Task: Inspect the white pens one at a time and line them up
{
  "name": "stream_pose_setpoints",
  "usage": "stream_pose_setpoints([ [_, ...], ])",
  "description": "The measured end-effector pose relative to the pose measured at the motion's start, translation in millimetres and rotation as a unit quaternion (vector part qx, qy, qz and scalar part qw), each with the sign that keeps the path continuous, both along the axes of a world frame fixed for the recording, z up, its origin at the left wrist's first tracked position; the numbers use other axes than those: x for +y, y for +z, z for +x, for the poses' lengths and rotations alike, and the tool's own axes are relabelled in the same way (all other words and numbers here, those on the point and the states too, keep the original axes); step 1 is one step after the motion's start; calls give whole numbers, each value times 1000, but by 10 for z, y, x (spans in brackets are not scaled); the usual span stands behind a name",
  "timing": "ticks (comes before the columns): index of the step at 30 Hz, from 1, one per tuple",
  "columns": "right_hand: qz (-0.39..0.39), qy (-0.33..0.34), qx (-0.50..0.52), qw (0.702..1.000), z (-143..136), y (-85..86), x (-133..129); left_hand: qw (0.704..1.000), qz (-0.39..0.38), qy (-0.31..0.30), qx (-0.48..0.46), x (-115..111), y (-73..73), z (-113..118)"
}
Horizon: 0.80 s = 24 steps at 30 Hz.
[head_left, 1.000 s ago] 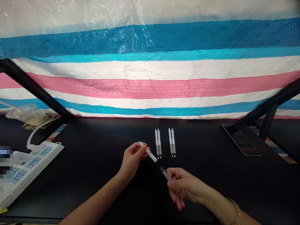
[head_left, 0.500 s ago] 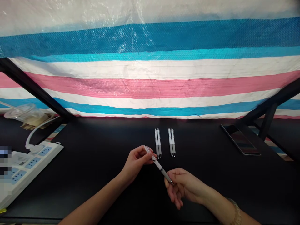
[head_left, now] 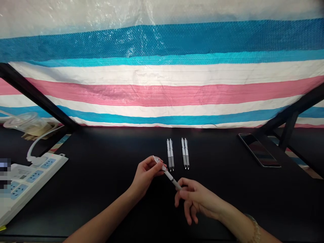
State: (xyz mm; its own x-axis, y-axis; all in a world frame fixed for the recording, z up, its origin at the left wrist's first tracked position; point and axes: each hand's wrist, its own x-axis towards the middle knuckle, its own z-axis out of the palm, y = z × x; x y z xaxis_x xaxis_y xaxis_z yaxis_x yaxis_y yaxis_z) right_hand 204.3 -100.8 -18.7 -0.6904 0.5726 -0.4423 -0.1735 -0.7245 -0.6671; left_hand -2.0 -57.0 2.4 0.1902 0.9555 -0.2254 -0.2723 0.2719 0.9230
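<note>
A white-and-grey pen [head_left: 169, 174] slants between my two hands above the black table. The thumb and fingers of my left hand [head_left: 148, 175] are pinched around its upper end, where something clear and shiny, like a plastic sleeve, shows. At the lower grey end, my right hand [head_left: 196, 197] has thumb and index finger closed on the pen, covering its tip; the other fingers hang loosely curled. Just beyond my hands, a pair of similar pens [head_left: 170, 153] lies side by side. Another pair of pens [head_left: 185, 152] lies to its right, parallel.
A dark phone [head_left: 258, 150] lies at the right of the black table [head_left: 113, 148]. On the left are a white power strip [head_left: 37, 180] with a cable and a clear plastic cup [head_left: 25, 121]. Black frame bars slope at both sides before a striped sheet [head_left: 162, 94].
My right thumb has moved over the pen's tip, which was showing before, and the index finger has lifted and stretched. My left hand and the pen have shifted slightly left.
</note>
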Motion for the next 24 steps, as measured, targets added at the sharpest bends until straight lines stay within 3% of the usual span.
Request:
stream_pose_setpoints([
  [17,11,-22,-20,999,-26,37,2,999,-13,33,-7,-17,-28,23],
  [24,7,-14,-16,1000,-25,-19,8,999,11,-16,-36,-30,-36,25],
])
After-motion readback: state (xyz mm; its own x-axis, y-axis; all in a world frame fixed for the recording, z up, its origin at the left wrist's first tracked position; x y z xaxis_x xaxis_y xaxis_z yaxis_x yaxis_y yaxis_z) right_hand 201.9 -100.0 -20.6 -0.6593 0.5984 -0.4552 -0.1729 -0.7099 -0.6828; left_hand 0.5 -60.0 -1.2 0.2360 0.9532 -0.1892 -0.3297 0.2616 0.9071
